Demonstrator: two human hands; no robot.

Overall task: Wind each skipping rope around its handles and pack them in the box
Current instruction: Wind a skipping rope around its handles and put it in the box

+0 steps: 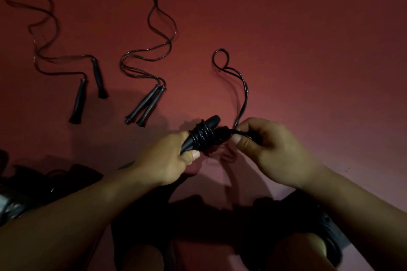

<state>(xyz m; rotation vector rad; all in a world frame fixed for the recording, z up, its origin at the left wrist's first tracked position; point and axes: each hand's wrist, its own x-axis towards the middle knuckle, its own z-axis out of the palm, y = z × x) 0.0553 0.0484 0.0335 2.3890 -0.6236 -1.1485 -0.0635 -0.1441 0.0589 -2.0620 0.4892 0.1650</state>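
Rope trailed up and away from the right hand, which pinched it just beside the coiled handles; these pointed up and right from the left hand gripping their lower end above the floor.

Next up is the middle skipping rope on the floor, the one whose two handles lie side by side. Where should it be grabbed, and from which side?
Probably take the middle rope's handles together, around their mid-length. They lie nearly touching in a narrow V, cord ends pointing away, so one hand coming from above and the near side could close around both. The cord trails away loose, clear of that grip.
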